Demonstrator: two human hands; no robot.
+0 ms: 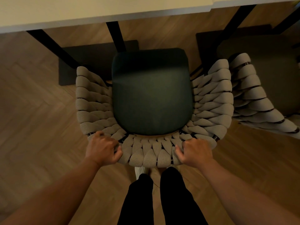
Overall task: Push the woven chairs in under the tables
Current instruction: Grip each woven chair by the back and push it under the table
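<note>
A woven chair point(151, 153) with a beige rope back and a dark green seat cushion stands right in front of me, facing the pale table point(97, 12). Its seat front lies just short of the table's edge. My left hand point(103, 149) grips the back rim on its left side, fingers curled over the weave. My right hand point(195, 151) grips the same rim on its right side. A second woven chair point(253, 98) stands to the right, its seat partly beneath the neighbouring table point(259, 1).
Black table legs point(116, 36) come down onto dark floor plates just ahead of the seat. The floor point(35, 111) is herringbone wood. My legs in black trousers point(162, 200) stand close behind the chair back.
</note>
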